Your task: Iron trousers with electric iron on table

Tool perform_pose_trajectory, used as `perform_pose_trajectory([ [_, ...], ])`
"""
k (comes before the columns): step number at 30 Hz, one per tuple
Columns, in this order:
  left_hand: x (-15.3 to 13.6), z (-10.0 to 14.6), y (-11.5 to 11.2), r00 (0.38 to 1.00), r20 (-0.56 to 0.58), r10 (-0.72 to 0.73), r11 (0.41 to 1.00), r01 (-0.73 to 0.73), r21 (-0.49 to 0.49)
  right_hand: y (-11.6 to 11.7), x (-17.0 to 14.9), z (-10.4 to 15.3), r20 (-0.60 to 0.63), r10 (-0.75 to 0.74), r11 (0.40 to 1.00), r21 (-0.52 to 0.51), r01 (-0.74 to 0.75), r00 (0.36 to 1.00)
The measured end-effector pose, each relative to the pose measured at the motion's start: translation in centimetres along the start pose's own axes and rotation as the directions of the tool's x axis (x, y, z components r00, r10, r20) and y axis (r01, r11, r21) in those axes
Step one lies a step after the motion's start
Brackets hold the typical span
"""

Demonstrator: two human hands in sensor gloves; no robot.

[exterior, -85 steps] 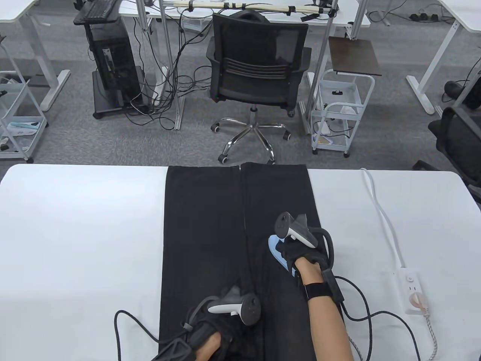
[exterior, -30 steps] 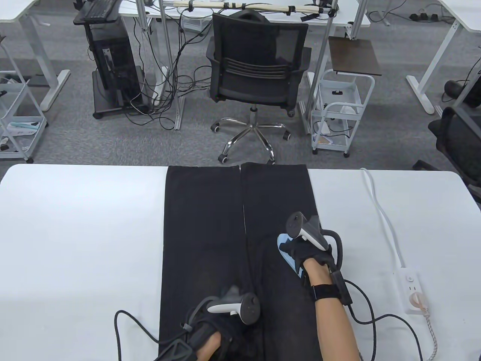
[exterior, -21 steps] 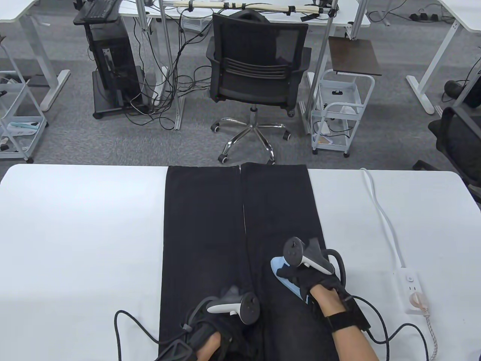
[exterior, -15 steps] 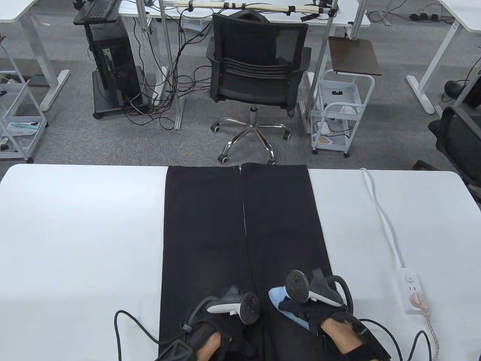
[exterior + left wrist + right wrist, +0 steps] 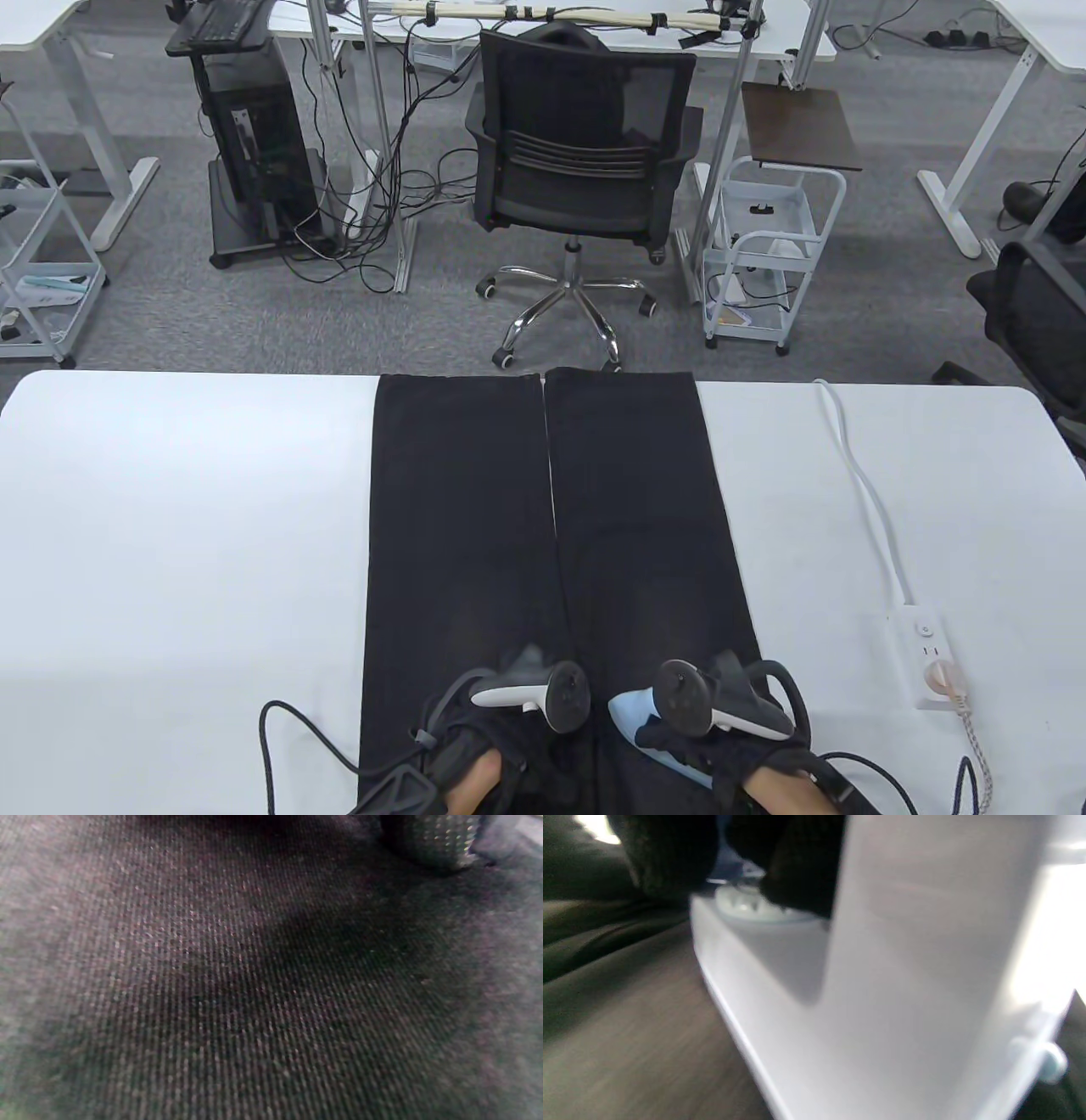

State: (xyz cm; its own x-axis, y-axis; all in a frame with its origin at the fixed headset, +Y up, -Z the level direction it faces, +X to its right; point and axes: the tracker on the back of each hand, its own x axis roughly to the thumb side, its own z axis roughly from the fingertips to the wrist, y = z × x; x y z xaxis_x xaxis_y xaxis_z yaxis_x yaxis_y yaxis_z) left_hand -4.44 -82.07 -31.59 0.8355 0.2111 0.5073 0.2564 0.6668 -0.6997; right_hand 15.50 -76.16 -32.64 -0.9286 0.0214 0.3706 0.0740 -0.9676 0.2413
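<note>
Black trousers [image 5: 543, 526] lie flat on the white table [image 5: 170, 526], legs pointing to the far edge. My right hand [image 5: 704, 747] grips the light-blue electric iron [image 5: 635, 711], which sits on the right leg near the front edge. The iron's pale body [image 5: 882, 984] fills the right wrist view, with dark gloved fingers [image 5: 797, 866] over its top. My left hand [image 5: 501, 747] rests flat on the trousers near the waist. The left wrist view shows only close black fabric [image 5: 254, 984] and one fingertip [image 5: 428, 840].
A white power strip [image 5: 925, 658] lies on the table at the right with its white cord [image 5: 857, 475] running to the far edge. The iron's braided cord [image 5: 976, 755] plugs into it. Black glove cables [image 5: 288, 747] loop at the front. An office chair [image 5: 585, 161] stands beyond the table.
My right hand has pulled the iron back along the right trouser leg, from mid-leg to the front edge beside my left hand. The left hand has stayed in place.
</note>
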Motion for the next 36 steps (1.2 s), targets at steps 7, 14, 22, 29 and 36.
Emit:
perform_pose_trajectory([
  [7,0.1,0.0,0.0,1.000,0.002,0.001,1.000,-0.001,0.001,-2.6,-2.9,-8.7,-0.174,-0.048,0.999,-0.005,0.048,0.984],
  [14,0.0,0.0,-0.1,1.000,0.002,0.001,1.000,-0.001,0.001,-4.4,-5.2,-14.8,-0.338,-0.106,0.994,-0.029,0.103,0.935],
  [22,0.0,-0.1,-0.1,1.000,0.003,0.003,1.000,-0.003,0.001,-4.8,-6.0,-16.2,-0.404,-0.127,0.989,0.019,0.147,0.906],
  [29,0.0,-0.1,-0.2,1.000,0.006,0.009,1.000,-0.009,0.002,-3.7,-4.1,-12.6,-0.274,-0.091,0.995,0.021,0.101,0.957],
  [36,-0.2,0.0,-0.3,1.000,0.009,0.015,1.000,-0.015,0.004,-1.3,-1.7,-4.3,-0.087,-0.046,0.998,0.038,0.050,0.995],
])
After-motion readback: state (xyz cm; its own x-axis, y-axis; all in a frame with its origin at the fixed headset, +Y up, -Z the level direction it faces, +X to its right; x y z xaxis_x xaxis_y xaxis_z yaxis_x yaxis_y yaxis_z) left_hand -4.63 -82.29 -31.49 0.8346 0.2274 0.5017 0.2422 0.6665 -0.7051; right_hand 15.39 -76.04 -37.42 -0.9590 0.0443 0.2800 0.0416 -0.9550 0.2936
